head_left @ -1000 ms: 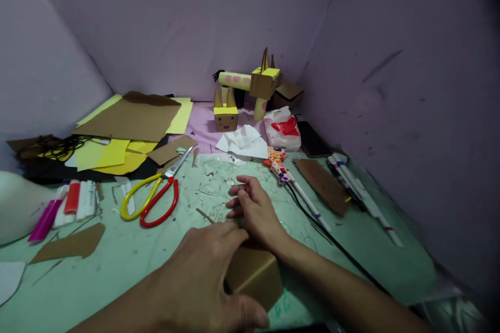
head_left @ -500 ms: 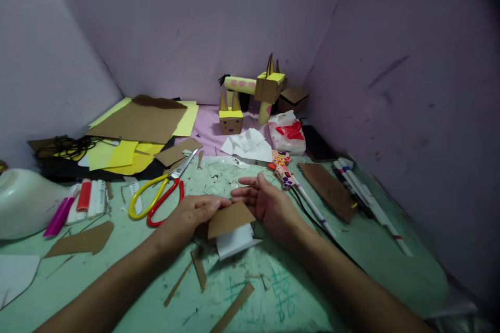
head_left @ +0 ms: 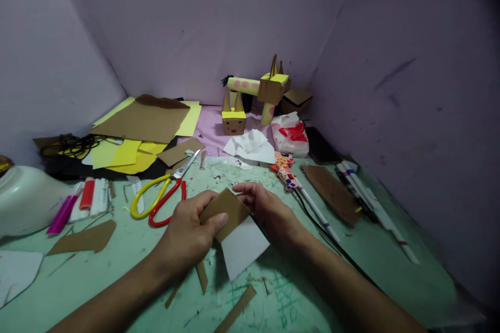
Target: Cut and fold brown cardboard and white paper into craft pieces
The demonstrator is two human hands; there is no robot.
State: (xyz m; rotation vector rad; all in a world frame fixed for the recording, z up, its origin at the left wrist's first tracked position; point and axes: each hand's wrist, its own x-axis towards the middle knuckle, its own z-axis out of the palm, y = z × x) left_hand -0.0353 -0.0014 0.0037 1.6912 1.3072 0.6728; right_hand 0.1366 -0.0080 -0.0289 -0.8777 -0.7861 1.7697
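Observation:
My left hand (head_left: 197,226) is closed on a folded piece of cardboard (head_left: 226,210), its thumb lying flat on the brown panel. A white panel (head_left: 244,250) hangs off the lower edge of the brown one, angled down toward me. My right hand (head_left: 269,213) is at the far right edge of the cardboard, fingers stretched out and partly hidden behind it; its thumb does not show. Just left of my left hand lie scissors (head_left: 166,200) with one yellow and one red handle loop. Thin cardboard strips (head_left: 238,309) lie below my hands.
Yellow and brown sheets (head_left: 146,122) are piled at back left. A small cardboard box with ears (head_left: 233,122) and a spotted animal figure (head_left: 244,85) stand at the back. Glue sticks (head_left: 88,193) lie left, a glue gun (head_left: 287,174) centre right, markers (head_left: 361,190) at right.
The cardboard has been turned and tilted, so more of its white panel faces me. My left thumb has come onto the brown panel, and my right fingers have moved behind its edge.

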